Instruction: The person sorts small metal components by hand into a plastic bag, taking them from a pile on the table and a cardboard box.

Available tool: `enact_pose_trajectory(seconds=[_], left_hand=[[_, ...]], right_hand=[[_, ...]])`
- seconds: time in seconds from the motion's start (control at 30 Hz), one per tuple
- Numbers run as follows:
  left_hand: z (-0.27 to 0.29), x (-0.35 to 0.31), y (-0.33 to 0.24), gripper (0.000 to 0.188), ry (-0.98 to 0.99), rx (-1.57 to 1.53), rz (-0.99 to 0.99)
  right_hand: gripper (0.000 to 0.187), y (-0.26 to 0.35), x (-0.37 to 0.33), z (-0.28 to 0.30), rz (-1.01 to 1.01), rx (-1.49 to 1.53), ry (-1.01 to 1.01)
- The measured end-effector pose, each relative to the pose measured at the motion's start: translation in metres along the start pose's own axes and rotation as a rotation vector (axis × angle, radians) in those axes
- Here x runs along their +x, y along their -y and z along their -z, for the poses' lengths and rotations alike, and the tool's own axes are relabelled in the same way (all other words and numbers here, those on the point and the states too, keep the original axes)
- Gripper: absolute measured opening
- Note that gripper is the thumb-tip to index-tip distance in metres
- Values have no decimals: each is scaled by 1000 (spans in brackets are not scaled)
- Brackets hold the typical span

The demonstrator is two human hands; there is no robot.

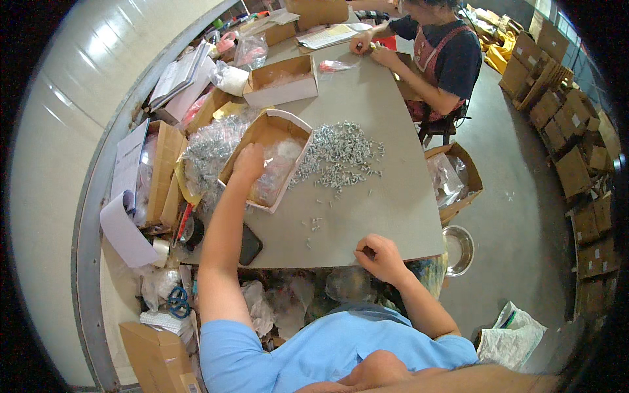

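Observation:
My left hand (249, 162) is inside a shallow open cardboard box (305, 134) with white outer sides, next to clear plastic bags (280, 164). Its fingers look curled downward, and whatever they hold is hidden. At the table's near edge my right hand (382, 259) is closed, thumb against the bent fingers. I cannot make out anything in it. Between the box and the table's right side lies a loose pile of small silvery screws (341, 150). A few stray ones (316, 224) are scattered nearer to me.
Bagged metal parts (213, 154) crowd the box's left side. A black phone-like object (250, 245) lies by my left forearm. Beyond stands another open box (282, 82). A co-worker (445, 59) sits at the far right. A carton (458, 203) and metal bowl (458, 250) stand beside the table.

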State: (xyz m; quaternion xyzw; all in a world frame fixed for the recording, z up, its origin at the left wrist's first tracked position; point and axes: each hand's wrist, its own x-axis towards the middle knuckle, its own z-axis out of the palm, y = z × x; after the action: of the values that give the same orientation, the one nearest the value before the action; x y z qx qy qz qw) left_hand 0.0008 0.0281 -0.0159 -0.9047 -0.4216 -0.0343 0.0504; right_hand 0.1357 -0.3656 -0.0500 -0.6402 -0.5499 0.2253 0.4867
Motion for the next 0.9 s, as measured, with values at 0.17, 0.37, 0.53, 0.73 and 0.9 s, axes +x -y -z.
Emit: enact_pose_trajectory(seconds=[0.17,0.37,0.53,0.73,0.9], left_hand=[[24,-23,1,24,-204,-296,-32],[71,-72,-11,19,-201,-740,34],[73,-140,-37,23,-237,-820,-73],[53,-222,-63,20,-127,-1075,-264],[8,-283,-76,13,175,-1511,105]], right_hand=[[9,3,0,0,-50,62,19],[12,-4,10,1,-66,5,34],[31,-14,53,2,-50,-327,-33],[45,-39,133,-22,61,-786,-42],[54,-32,141,-50,137,-809,199]])
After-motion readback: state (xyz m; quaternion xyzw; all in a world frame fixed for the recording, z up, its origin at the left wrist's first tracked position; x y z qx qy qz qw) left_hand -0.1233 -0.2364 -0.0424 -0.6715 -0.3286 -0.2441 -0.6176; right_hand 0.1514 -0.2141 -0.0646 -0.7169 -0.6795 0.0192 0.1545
